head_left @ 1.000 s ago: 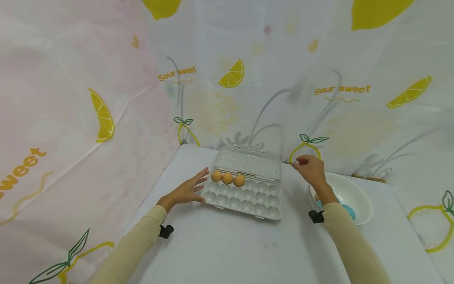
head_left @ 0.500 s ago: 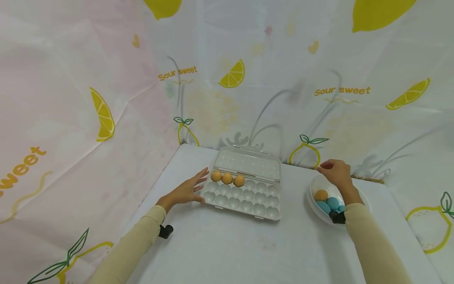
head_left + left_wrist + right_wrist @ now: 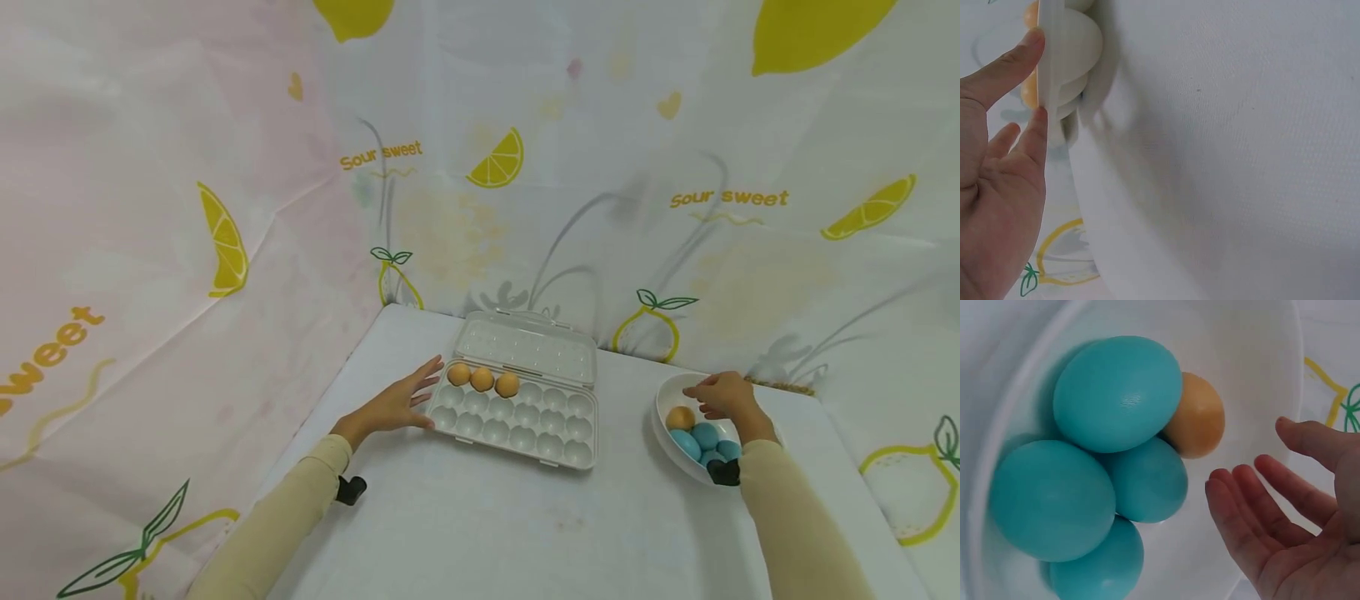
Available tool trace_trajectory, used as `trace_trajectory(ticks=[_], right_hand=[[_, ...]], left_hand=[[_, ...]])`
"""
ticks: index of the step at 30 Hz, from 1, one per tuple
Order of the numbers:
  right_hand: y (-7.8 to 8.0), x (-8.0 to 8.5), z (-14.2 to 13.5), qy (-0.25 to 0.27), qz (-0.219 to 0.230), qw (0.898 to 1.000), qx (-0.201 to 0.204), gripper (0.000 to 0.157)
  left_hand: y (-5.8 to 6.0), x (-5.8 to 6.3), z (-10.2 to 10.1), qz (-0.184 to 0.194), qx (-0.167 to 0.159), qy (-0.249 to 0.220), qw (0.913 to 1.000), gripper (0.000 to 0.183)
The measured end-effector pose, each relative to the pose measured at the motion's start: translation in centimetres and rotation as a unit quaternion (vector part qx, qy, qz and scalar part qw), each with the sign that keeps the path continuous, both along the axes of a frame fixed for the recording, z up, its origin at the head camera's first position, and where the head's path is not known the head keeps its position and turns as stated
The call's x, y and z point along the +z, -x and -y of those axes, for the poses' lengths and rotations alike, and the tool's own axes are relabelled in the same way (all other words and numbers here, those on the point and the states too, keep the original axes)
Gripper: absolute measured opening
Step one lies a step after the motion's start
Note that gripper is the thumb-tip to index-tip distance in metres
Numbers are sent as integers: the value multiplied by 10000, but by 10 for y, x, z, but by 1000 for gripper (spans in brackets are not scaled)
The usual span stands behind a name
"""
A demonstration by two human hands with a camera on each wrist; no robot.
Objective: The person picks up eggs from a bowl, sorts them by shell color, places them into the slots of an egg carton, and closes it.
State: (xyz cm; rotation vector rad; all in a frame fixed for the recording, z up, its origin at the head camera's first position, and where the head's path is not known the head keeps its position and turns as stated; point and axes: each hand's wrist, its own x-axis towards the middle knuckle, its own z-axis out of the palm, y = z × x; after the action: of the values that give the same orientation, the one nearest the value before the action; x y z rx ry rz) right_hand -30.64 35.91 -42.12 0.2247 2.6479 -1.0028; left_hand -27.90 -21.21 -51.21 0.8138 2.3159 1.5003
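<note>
- On the worktop (image 3: 570, 533), toward its back edge, we see the egg carton (image 3: 522, 435) open, three orange eggs (image 3: 482, 379) at the left of its back row.
- Our left hand (image 3: 393, 404) touches the carton's left end, fingers spread apart.
- Near the worktop's back right corner, our bowl (image 3: 671, 392) holds four blue eggs (image 3: 1119, 394) and one orange egg (image 3: 1200, 415).
- Our right hand (image 3: 729, 395) hovers over it, thumb apart from lightly bent fingers.
</note>
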Motion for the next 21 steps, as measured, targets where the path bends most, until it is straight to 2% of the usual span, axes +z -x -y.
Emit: trace_trajectory(ticks=[3, 10, 16, 21], right_hand=[[-1, -6, -1, -149, 211, 9997, 5, 52], [2, -12, -2, -349, 345, 9988, -37, 49], [5, -13, -1, -896, 626, 9937, 249, 50], [7, -14, 4, -933, 658, 9927, 386, 49]], left_hand=[[1, 0, -1, -20, -26, 26, 10000, 121], [0, 1, 1, -24, 72, 92, 9999, 122], [0, 1, 0, -14, 38, 79, 10000, 122], [0, 2, 0, 36, 82, 106, 9999, 122]])
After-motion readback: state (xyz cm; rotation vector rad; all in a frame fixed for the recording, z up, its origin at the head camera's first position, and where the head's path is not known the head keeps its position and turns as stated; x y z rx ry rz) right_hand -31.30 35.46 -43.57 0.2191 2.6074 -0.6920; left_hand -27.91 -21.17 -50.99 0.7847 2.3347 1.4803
